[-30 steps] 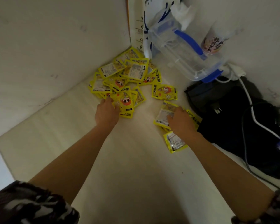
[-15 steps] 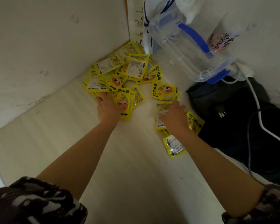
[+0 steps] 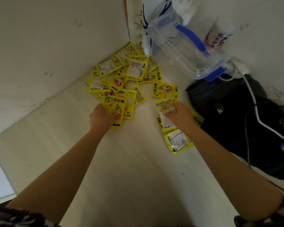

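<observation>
A heap of several yellow hand-warmer packets (image 3: 121, 76) lies in the corner of a pale surface. My left hand (image 3: 100, 117) grips one packet (image 3: 114, 106) at the heap's near edge, thumb on its front. My right hand (image 3: 181, 116) holds another packet (image 3: 166, 104), back side up, over a small stack of packets (image 3: 166, 123). One loose packet (image 3: 165, 89) lies just beyond that hand, and another (image 3: 178, 141) lies nearer me beside my right forearm.
A clear plastic box with blue latches (image 3: 184, 46) leans tilted in the corner behind the heap. A drink cup (image 3: 217, 39) stands against the right wall. A black bag (image 3: 246, 122) with white and black cables (image 3: 259, 118) fills the right side. Walls close off left and back.
My left hand has taken hold of a packet and drawn it off the heap toward me. My right hand has lifted a packet from its stack.
</observation>
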Tool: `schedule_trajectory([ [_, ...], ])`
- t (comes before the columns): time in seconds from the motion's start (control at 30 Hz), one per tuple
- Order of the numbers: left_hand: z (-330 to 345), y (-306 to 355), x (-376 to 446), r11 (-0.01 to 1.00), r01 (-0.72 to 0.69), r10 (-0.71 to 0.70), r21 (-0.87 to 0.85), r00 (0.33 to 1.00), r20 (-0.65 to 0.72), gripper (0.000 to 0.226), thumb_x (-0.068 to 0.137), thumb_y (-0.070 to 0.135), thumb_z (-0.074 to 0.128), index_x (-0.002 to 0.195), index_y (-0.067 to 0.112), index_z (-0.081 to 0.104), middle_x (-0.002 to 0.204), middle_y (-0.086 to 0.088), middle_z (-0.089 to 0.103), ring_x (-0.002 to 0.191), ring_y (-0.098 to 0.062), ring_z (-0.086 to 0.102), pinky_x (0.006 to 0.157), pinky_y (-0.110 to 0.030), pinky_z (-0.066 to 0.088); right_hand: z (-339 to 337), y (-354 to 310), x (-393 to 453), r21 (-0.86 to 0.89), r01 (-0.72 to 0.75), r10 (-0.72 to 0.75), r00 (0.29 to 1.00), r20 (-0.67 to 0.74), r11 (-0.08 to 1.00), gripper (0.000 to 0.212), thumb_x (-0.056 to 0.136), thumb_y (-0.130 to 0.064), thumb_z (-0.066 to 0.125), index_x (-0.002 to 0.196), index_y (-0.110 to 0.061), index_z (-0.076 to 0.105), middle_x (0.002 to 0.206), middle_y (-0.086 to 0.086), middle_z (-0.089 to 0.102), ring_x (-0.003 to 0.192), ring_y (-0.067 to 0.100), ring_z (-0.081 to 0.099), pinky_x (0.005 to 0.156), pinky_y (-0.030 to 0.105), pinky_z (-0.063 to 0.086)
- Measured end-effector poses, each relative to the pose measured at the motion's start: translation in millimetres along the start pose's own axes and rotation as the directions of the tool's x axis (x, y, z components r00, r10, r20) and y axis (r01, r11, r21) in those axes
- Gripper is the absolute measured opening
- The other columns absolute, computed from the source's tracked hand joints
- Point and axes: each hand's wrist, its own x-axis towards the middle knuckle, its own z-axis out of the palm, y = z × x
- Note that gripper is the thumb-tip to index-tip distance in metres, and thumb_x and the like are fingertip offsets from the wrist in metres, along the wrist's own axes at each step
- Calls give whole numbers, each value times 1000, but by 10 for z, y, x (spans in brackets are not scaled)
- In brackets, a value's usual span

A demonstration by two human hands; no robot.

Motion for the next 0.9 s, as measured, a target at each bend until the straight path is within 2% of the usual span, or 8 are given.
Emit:
schedule_trajectory([
  [0.1,33,47,1,998,-38,39,-48,999,14,47,69,36,82,101,10,60,99,-7,67,93,-28,62,82,-39,51,-151,60,-93,34,53,-56,993,100,998,27,83,-18,69,108,-11,64,107,7,67,99,22,61,85,33,49],
  [0.2,99,133,20,996,-74,76,-57,997,33,52,69,36,82,110,10,61,107,-7,68,99,-28,63,86,-40,51,-260,183,-157,-108,162,-140,973,182,981,34,84,-19,68,114,-7,59,110,8,60,101,23,57,83,30,46],
  [0.3,183,202,70,993,-99,102,-64,994,48,49,72,33,81,110,10,61,110,-8,66,102,-27,61,84,-34,48,-333,289,-270,-201,269,-210,939,274,942,15,85,-15,67,96,-14,57,101,4,53,95,20,51,75,26,36],
  [0.37,235,230,126,991,-135,134,7,990,29,51,72,36,80,111,9,61,115,-12,61,108,-32,57,91,-39,46,-336,341,-345,-258,318,-226,916,331,913,19,84,-13,66,83,-23,50,101,6,53,100,27,53,78,32,41],
  [0.5,337,289,195,974,-95,91,206,995,27,64,77,42,74,123,4,51,134,-19,44,122,-39,41,104,-45,32,-262,502,-404,-465,391,-196,889,413,794,27,86,-16,61,112,-13,55,127,7,48,117,31,41,96,34,34],
  [0.67,458,313,145,978,-111,103,174,993,55,67,78,33,75,128,-1,46,147,-19,27,128,-36,40,107,-42,34,-150,613,-485,-597,432,-216,891,400,676,27,85,-14,58,112,-15,59,145,2,33,132,34,25,106,43,31],
  [0.77,506,289,98,983,-118,114,139,993,37,59,77,28,77,121,0,52,151,-16,22,130,-31,39,104,-40,37,-105,625,-529,-628,445,-284,894,345,638,27,78,-12,66,104,-17,63,141,3,41,130,37,35,99,47,35],
  [0.9,536,274,88,993,-54,52,103,998,27,58,74,26,79,120,2,52,135,-19,44,116,-36,50,93,-42,43,-40,684,-505,-723,428,-306,902,305,542,45,47,-11,85,87,-24,66,111,2,63,94,34,61,72,44,52],
])
